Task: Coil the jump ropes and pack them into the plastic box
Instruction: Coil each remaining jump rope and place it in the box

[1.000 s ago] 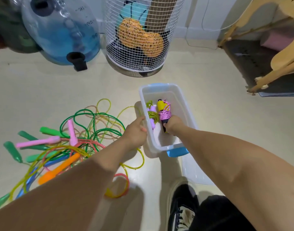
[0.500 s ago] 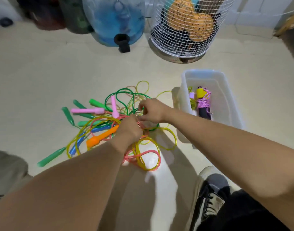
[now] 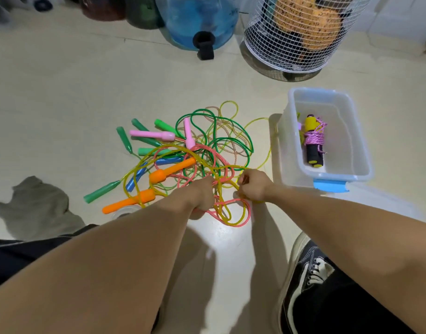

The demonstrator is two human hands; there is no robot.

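A tangled pile of jump ropes [image 3: 202,150] lies on the floor, with green, pink, orange and blue handles and green, yellow and pink cords. My left hand [image 3: 199,196] grips cords at the pile's near edge. My right hand [image 3: 254,186] pinches a yellow cord [image 3: 225,219] just to the right of it. The clear plastic box [image 3: 360,150] stands to the right of the pile. Inside it lies a coiled rope with a yellow-and-black handle wrapped in purple cord [image 3: 313,141], and a second coiled rope shows at the box's left wall.
A white wire basket [image 3: 296,34] with orange items and a blue water jug [image 3: 197,20] stand at the back. A grey cloth [image 3: 35,208] lies at the left. The box lid [image 3: 380,201] lies beside the box. My black shoe [image 3: 310,273] is at bottom right.
One second ago my right hand was inside the box at the coiled rope and my left held the box rim. Both hands have since moved left to the pile and taken cords.
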